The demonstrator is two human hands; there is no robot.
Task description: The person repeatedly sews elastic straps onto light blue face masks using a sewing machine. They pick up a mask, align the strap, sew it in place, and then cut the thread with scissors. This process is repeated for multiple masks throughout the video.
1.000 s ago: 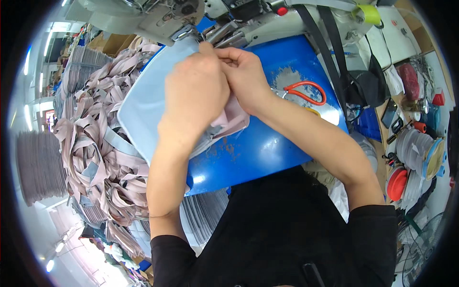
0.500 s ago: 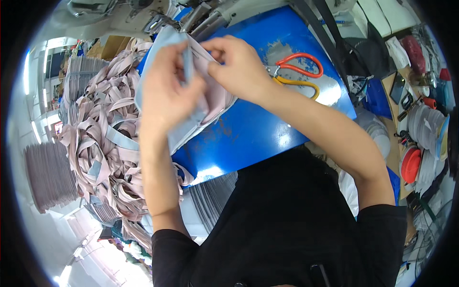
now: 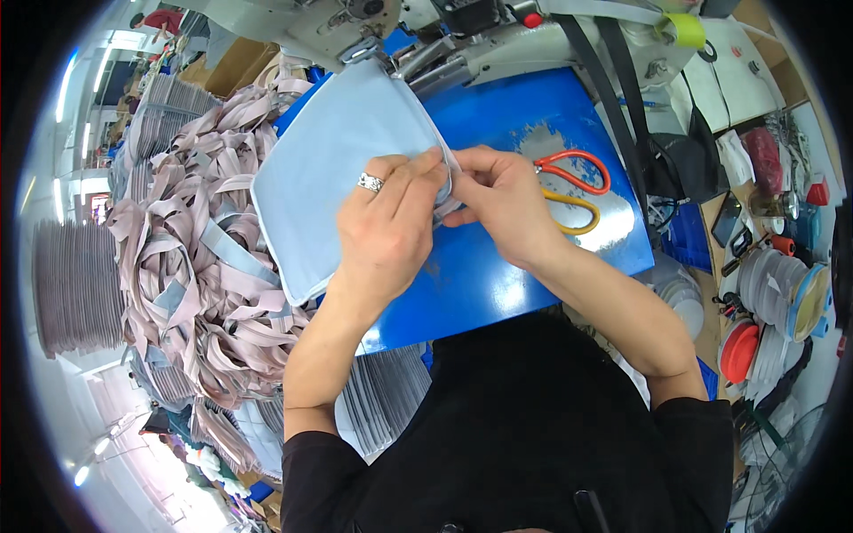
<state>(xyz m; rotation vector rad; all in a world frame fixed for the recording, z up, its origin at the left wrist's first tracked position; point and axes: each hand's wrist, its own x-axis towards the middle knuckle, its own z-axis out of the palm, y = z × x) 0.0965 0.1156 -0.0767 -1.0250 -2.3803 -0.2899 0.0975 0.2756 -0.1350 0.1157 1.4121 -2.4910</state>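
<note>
A light blue fabric piece (image 3: pixel 311 169) with a pale edge lies on the blue tabletop, its upper corner at the metal parts of a sewing machine (image 3: pixel 373 53). My left hand (image 3: pixel 391 209), with a ring on one finger, rests on the fabric, its fingers pressed together at the right edge. Beside it, my right hand (image 3: pixel 498 195) pinches that same edge between thumb and fingers. Part of the edge is hidden under my fingertips. Just beyond my right hand lie scissors with one red and one yellow handle (image 3: pixel 573 200); their blades are hidden behind the hand.
A large heap of pinkish and grey fabric strips (image 3: pixel 204 249) sits left of the blue tabletop (image 3: pixel 498 284). Stacks of flat grey pieces (image 3: pixel 80 284) stand farther left. Black straps (image 3: pixel 622 98) hang at the right, near a board with spools and tools (image 3: pixel 764 284).
The fabric has gone from lifted and folded, its pinkish side showing, to spread flat with its blue side up. Both hands have moved right and downward to its right edge.
</note>
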